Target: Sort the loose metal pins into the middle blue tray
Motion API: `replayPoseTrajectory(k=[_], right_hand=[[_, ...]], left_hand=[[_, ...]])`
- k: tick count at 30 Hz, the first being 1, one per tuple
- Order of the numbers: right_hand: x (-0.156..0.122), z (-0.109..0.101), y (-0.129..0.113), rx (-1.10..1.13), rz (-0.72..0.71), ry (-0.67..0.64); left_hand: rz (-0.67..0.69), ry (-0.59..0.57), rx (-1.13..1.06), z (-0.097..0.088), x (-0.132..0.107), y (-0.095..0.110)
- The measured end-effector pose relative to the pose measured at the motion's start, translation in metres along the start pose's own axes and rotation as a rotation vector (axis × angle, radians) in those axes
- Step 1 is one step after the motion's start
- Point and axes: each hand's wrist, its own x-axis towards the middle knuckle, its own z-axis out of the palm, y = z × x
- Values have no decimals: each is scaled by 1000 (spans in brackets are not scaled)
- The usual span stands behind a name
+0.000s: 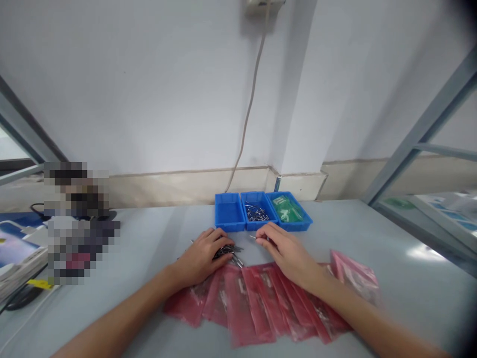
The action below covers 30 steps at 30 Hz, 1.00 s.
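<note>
My left hand (204,253) curls over a pile of thin metal pins (225,251) on the table, thumb and fingers around part of it. Its palm hides some of the pile. Just right of the pile, my right hand (281,246) pinches one small metal pin (253,237) between thumb and fingertips. Under and in front of both wrists lies an overlapping row of pink plastic bags (248,311), with small pieces showing inside several of them.
Behind my hands stand a bare blue tray (228,209), a blue tray with metal pins (257,213) and a blue tray with green-and-clear packets (287,209). A pixelated area (80,223) and a power strip (26,268) are at left. A cable (251,99) runs down the wall.
</note>
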Motion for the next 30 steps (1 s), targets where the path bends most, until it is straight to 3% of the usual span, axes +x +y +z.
replayPoseTrajectory(k=[30], right_hand=[[-2, 2, 1, 7, -11, -14]], left_hand=[[8, 23, -3, 1, -1, -1]])
